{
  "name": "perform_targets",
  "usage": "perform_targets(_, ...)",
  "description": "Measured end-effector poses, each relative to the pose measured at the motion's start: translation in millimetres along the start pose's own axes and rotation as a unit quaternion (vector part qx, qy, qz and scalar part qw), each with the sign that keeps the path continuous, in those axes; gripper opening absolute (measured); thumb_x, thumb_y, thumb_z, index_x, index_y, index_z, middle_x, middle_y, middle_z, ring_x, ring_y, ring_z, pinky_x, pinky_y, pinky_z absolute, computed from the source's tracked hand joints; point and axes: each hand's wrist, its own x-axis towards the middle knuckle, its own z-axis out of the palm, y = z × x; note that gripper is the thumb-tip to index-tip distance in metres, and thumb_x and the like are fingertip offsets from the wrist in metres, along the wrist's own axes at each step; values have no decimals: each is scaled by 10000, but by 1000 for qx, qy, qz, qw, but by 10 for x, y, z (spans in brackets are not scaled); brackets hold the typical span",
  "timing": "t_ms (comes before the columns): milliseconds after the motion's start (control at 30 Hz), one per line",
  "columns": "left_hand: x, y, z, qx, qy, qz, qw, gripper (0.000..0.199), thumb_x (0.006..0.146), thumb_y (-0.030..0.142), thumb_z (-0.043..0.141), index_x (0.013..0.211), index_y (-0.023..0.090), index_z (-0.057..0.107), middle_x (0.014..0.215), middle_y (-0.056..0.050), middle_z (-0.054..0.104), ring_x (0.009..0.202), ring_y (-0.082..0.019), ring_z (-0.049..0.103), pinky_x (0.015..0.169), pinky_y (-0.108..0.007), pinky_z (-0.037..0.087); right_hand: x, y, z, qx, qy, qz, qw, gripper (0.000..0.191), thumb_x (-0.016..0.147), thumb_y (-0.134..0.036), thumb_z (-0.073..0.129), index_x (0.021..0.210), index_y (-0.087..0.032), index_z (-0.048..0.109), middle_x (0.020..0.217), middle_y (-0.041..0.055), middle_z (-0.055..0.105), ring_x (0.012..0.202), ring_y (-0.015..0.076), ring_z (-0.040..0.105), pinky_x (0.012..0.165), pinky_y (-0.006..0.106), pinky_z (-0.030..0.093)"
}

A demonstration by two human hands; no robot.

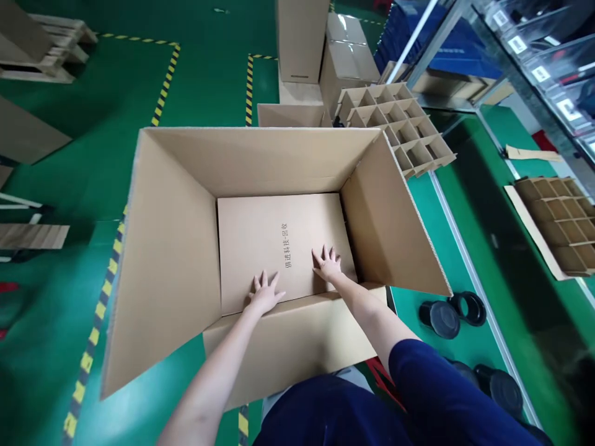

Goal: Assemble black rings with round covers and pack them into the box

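Note:
A large open cardboard box (167, 248) stands on the green floor in front of me, its flaps spread outward. Flat on its bottom lies a cardboard sheet (274, 241) with printed characters. My left hand (264, 294) rests palm down on the sheet's near edge, fingers spread. My right hand (328, 264) presses flat on the sheet a little further right, fingers also spread. Neither hand grips anything.
A cardboard divider grid (395, 124) sits at the end of the green table on the right, another grid (558, 223) further right. Black round parts (446, 316) lie near the table edge. Stacked boxes (302, 43) stand behind; pallets (46, 49) at far left.

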Motion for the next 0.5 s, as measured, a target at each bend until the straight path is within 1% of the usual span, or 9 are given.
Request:
perform_targets(133,98,-67,95,76,-40,-15,996,766,895,550,593,1593,335,365,1707,-178,8,1526,-550,-21,1059,-797,278,-78,-134,-133,3,-26,-20,999,710,1049,-355,514,1667,-282,175,1706,178,-70,1555,446,-48,1184,724,127)
perform_targets(200,113,-23,95,103,-45,-21,993,764,904,570,579,1597,336,356,1705,-190,24,1523,-558,5,1081,-759,292,-335,-214,-296,22,-34,-60,997,644,1045,-325,532,1635,-197,306,1683,236,134,1542,447,145,1197,684,180)
perform_targets(233,114,7,79,115,-46,-25,992,762,905,572,578,1595,331,362,1703,-198,38,1521,-561,23,1089,-744,297,-536,-224,-396,33,-41,-85,995,597,1033,-339,574,1589,-197,410,1643,223,287,1507,416,284,1209,615,244)
perform_targets(300,110,74,19,139,-45,-36,989,758,905,563,578,1590,306,382,1697,-217,58,1516,-567,66,1090,-731,310,-1049,-116,-646,72,-66,-191,977,487,990,-409,679,1445,-256,599,1472,124,569,1344,306,544,1159,406,404)
perform_targets(333,109,109,-19,149,-43,-41,987,752,910,550,565,1590,285,387,1694,-226,71,1514,-566,91,1086,-730,317,-1324,20,-803,100,-82,-266,955,423,972,-447,709,1365,-299,663,1366,59,657,1240,242,626,1088,302,464)
perform_targets(367,108,148,-55,159,-39,-43,986,743,922,532,534,1594,255,382,1689,-233,96,1516,-554,115,1088,-727,321,-1580,215,-986,146,-99,-391,903,388,999,-451,677,1345,-277,679,1291,55,698,1165,215,668,1024,260,498)
perform_targets(400,105,193,-82,166,-35,-44,984,731,939,506,488,1598,214,374,1681,-239,138,1522,-529,143,1101,-714,321,-1790,466,-1197,199,-93,-480,850,371,1036,-457,616,1337,-251,686,1228,59,724,1119,203,687,991,251,514)
perform_targets(433,94,246,-91,172,-31,-42,984,719,954,474,432,1599,164,364,1670,-239,193,1529,-491,180,1129,-683,318,-1929,764,-1434,241,-66,-505,827,363,1056,-458,580,1315,-234,699,1200,67,733,1096,200,697,980,254,523)
perform_targets(500,27,379,-27,171,-17,-18,985,705,971,422,323,1578,69,376,1627,-225,323,1525,-392,277,1200,-566,305,-1927,1435,-1967,305,101,-410,854,387,1099,-455,468,1269,-206,711,1120,82,745,999,199,718,904,273,557)
